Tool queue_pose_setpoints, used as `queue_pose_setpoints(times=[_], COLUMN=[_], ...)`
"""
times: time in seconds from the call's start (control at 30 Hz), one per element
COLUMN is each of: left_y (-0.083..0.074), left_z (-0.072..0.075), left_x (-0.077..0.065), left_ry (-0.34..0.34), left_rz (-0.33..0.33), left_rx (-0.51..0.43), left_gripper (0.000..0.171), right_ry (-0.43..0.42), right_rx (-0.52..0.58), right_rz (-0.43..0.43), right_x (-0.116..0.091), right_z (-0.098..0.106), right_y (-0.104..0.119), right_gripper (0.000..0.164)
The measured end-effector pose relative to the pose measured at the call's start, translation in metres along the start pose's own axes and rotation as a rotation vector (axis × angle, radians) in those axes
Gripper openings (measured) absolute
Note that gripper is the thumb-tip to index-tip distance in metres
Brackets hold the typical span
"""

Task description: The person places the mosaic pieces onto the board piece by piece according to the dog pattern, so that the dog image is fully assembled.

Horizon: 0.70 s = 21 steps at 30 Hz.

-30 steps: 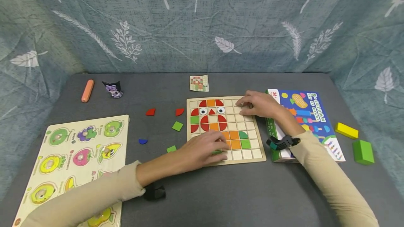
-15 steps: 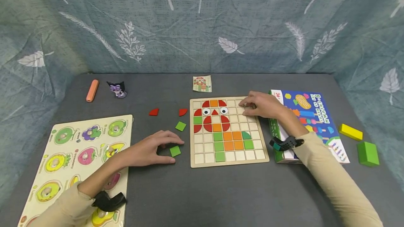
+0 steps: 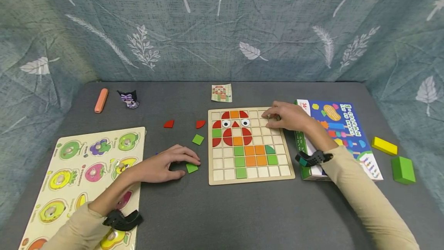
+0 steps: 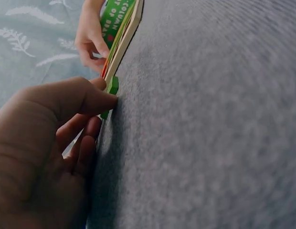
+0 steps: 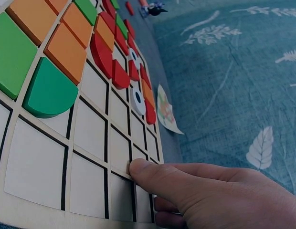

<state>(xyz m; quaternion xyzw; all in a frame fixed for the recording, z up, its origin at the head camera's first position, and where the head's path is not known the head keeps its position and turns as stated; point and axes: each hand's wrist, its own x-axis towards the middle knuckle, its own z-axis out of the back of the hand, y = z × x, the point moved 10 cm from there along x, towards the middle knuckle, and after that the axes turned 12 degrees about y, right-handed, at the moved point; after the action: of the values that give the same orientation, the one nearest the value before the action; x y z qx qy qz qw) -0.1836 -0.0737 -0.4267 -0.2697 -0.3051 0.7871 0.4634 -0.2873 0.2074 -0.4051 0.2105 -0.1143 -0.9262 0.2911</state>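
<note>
My left hand [image 3: 161, 168] is low over the table, fingertips at the upper edge of a green square tile [image 3: 192, 168] and thumb at its left. In the left wrist view the thumb partly covers this tile [image 4: 113, 86]. My right hand [image 3: 289, 117] rests on the upper right corner of a wooden grid board [image 3: 218, 174], fingers loosely bent; in the right wrist view the thumb lies on the grid [image 5: 88, 181]. The board carries red, orange and green tiles and two eye pieces [image 3: 226, 124], forming a picture. Nothing shows between the right fingers.
Another green square [image 3: 198, 139] and two red quarter-round tiles [image 3: 169, 124] lie left of the board. A small picture card [image 3: 221, 93] lies behind it. A fruit puzzle [image 3: 78, 165] is at left; a toy box [image 3: 341, 134], yellow block [image 3: 384, 146] and green block [image 3: 403, 170] stand right.
My left hand has moved from over the board left to the loose green square, and its fingertips have closed in on it. A green tile shows in the bottom row. The right hand stays.
</note>
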Motion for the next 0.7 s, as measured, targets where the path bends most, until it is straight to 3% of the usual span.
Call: queue_pose_setpoints(times=[0.17,0.43,0.53,0.63,0.7], left_y=[-0.004,-0.014,-0.03,-0.055,-0.076], left_z=[0.001,0.006,0.007,0.0,-0.007], left_x=[0.001,0.01,0.027,0.059,0.084], left_ry=[-0.042,-0.092,-0.121,-0.115,-0.09], left_rz=[0.001,0.098,0.085,0.035,-0.017], left_rx=[0.024,0.03,0.03,0.064,0.141], left_gripper=[0.039,0.031,0.029,0.028,0.024], right_ry=[0.001,0.012,0.009,0.002,-0.001], right_rx=[0.0,-0.004,-0.005,-0.001,0.004], right_rz=[0.002,0.0,0.0,0.001,0.002], right_x=[0.0,0.001,0.0,-0.001,-0.001], right_z=[0.0,-0.001,0.0,0.001,0.001], right_y=[0.0,0.001,0.001,0.001,0.001], right_gripper=[0.035,0.035,0.034,0.034,0.034])
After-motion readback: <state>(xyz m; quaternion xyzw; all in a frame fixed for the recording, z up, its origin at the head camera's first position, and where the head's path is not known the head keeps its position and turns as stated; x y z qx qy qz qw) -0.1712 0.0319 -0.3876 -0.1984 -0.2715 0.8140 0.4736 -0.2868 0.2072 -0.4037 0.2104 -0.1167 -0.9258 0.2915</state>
